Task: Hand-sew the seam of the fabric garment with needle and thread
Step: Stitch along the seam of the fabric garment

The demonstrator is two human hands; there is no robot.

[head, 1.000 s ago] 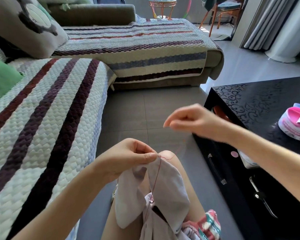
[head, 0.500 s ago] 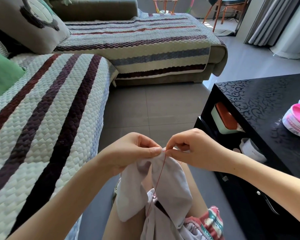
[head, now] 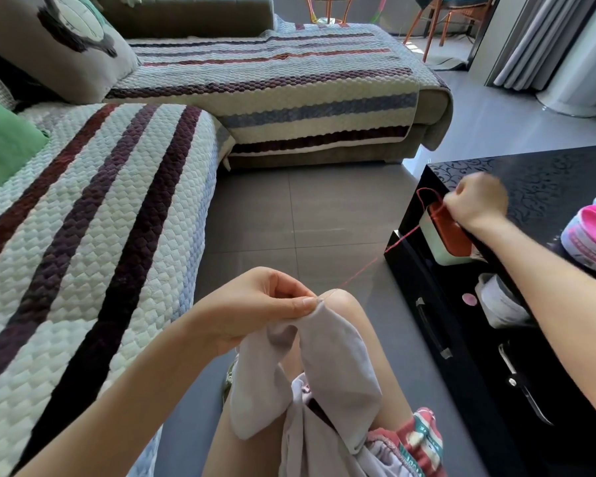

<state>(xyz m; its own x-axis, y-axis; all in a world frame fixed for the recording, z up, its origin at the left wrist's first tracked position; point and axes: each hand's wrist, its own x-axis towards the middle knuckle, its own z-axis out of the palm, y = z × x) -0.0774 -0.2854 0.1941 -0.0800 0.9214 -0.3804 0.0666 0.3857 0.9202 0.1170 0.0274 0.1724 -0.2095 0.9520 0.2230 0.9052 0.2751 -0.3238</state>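
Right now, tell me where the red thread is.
In the head view, the red thread runs from the garment pinched in the left hand, low centre, up and right to the right hand above the corner of the black table.

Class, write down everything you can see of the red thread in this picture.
The red thread is thin and runs in a nearly straight line from the top edge of the pale fabric garment, which the left hand pinches, up and rightward to the raised right hand. Near that hand it curls into a small loop. No needle can be made out.
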